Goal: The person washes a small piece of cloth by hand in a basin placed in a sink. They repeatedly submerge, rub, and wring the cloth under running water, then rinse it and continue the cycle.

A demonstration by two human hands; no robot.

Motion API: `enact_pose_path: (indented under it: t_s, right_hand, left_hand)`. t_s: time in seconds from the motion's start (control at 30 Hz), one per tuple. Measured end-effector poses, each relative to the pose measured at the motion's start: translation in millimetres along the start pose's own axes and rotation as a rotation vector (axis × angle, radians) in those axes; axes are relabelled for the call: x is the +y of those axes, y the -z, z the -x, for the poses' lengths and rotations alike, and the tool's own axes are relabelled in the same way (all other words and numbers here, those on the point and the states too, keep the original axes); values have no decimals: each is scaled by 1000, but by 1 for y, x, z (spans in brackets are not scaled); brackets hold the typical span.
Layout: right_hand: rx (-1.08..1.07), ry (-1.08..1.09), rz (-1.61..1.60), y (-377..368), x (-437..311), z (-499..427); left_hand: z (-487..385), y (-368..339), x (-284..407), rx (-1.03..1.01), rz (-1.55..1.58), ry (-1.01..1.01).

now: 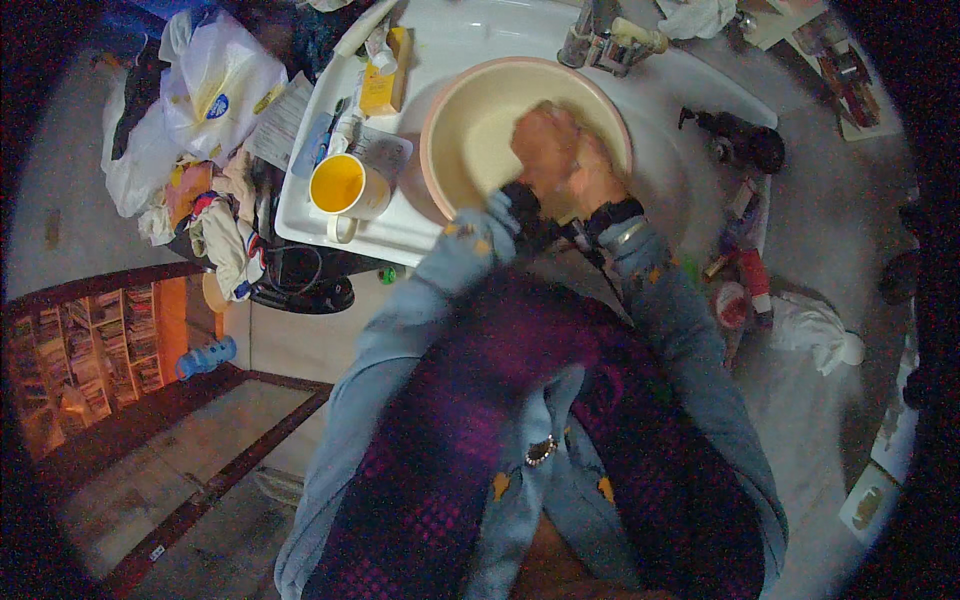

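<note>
Both hands are together over a cream plastic basin (480, 127) with a pink rim, which stands in a white sink (675, 82). My left hand (544, 139) is pressed against my right hand (592, 176); both are blurred, and whether anything lies between them is hidden. Dark bands circle both wrists below the blue-grey sleeves. Behind the basin is the metal faucet (611, 46). Left of the basin, on the sink's edge, stand a white mug (370, 196), yellow-orange inside, and a yellow box (384, 82) with a tube beside it.
A dark pump bottle (746, 142) stands on the sink's right side, with several small containers below it. Left of the sink are a white plastic bag (217, 82), crumpled cloths (225, 232) and a black object with a cable (315, 289). White cloth (810, 330) lies at the right.
</note>
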State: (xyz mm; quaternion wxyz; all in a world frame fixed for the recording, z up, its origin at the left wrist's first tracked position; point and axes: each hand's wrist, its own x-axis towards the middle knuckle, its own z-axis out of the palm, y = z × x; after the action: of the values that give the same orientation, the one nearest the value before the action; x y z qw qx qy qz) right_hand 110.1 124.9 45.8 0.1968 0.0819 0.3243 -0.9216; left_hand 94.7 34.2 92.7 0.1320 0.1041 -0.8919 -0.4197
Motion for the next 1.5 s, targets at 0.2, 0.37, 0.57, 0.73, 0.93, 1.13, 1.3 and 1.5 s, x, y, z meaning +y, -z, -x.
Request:
enact_pose_path:
  t_s: [0.2,0.37,0.57,0.73,0.93,1.13,1.3,1.5]
  right_hand:
    - [114,168,408,13,4,-28]
    - [-86,143,689,30,-7,-13]
    - [183,171,451,-3,8,-8]
    - [216,90,309,-4,-13,-13]
    - [-30,222,980,15,2,-9]
    - [-77,317,1502,54,2,-48]
    - [-75,423,1404,26,-11,-16]
    - [145,-92,270,-40,-9,4]
  left_hand:
    - [-18,14,-5,15,-24,65]
    - [29,1,14,-62,42,-97]
    - [-27,6,-11,61,-1,101]
    - [24,19,29,-56,89,24]
    - [-10,4,-3,21,34,16]
    - [-2,8,-1,81,10,27]
    - [28,8,26,-59,38,-26]
    - [-20,9,-18,99,-60,-26]
